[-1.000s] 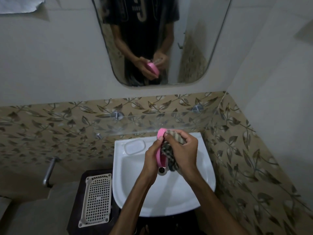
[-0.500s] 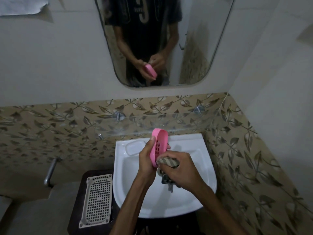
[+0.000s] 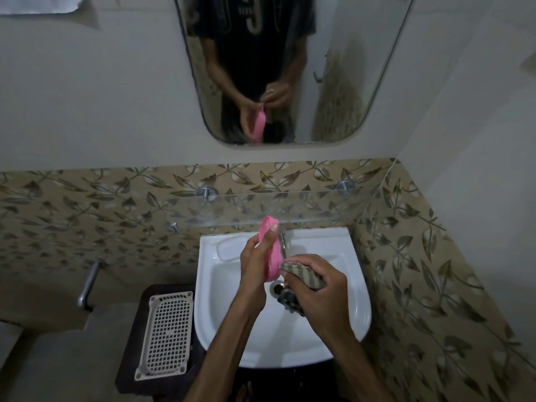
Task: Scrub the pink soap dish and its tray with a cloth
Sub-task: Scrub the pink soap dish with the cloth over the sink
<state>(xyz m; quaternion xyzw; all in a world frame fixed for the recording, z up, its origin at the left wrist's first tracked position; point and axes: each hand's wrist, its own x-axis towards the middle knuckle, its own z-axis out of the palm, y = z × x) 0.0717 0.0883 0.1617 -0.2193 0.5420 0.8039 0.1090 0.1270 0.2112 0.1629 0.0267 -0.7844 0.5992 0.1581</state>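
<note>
My left hand grips the pink soap dish, held on edge above the white sink. My right hand holds a striped cloth bunched in its fingers. The cloth presses against the lower right edge of the dish, and a dark end of it hangs down toward the drain. The mirror reflects both hands and the dish.
A white perforated tray lies on a dark stand left of the sink. A soap recess is moulded into the sink's back left corner. A glass shelf runs along the tiled wall just above the sink. A metal handle sticks out at left.
My right hand has slid the cloth from the top of the dish down to its lower edge. My left hand has turned the dish, so its perforated face no longer shows.
</note>
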